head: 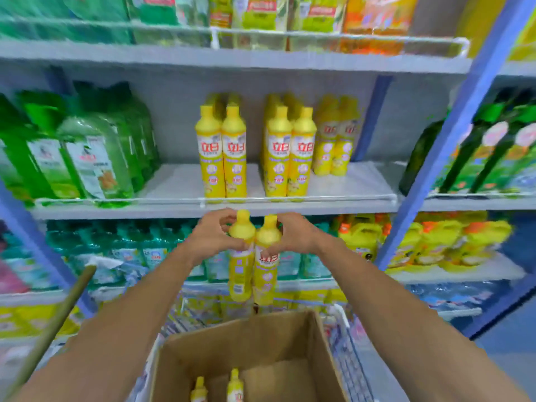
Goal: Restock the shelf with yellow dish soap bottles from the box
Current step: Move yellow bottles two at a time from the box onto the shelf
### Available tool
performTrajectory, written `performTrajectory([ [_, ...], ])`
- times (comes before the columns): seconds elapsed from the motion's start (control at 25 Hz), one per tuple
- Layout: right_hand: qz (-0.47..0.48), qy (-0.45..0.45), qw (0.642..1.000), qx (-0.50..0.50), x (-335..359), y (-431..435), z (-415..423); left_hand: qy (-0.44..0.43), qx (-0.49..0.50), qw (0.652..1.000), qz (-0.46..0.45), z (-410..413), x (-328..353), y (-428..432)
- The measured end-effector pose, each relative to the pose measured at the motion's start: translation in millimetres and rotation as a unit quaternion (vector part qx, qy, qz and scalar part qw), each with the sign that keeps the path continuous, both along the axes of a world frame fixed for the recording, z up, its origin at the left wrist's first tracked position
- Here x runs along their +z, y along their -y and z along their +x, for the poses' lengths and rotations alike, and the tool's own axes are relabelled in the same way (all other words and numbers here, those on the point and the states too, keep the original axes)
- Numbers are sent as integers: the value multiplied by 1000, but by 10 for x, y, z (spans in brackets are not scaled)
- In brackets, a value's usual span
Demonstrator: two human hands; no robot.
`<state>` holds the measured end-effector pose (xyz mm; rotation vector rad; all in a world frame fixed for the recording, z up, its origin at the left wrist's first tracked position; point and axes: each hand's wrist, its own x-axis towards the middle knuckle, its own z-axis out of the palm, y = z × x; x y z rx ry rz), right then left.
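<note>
My left hand (213, 236) grips the neck of one yellow dish soap bottle (241, 265). My right hand (295, 236) grips the neck of a second yellow bottle (266, 271). Both bottles hang upright side by side, just below the front rail of the middle shelf (348, 184). On that shelf stand several yellow bottles in groups (222, 152), (290, 152), (336, 137). The open cardboard box (324, 352) sits below my arms, with two yellow bottle tops (235, 384) showing at its bottom.
Green soap bottles (87, 152) fill the left of the middle shelf. Teal refill packs (130, 250) line the shelf below. A blue upright post (452, 134) bounds the bay on the right, with dark green bottles (478, 146) beyond. A wooden handle (58, 317) leans at left.
</note>
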<state>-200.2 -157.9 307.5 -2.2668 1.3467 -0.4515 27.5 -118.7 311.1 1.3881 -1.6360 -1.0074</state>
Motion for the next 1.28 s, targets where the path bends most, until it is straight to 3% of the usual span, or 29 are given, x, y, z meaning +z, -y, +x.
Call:
performTrajectory([
  [0.28, -68, 119, 990, -13, 1145, 226, -780, -45, 12, 992, -120, -859, 1197, 209],
  [0.64, -120, 211, 970, -15, 1814, 827, -1896, -39, 21, 976, -213, -1882, 1713, 885],
  [1.12, -112, 248, 961, -44, 1351, 1645, -2368, 39, 140, 970, -196, -2596, 1326, 1763],
  [1.28, -85, 280, 955, -43, 1194, 1737, -2373, 22, 139, 971, -193, -2609, 1165, 1855],
])
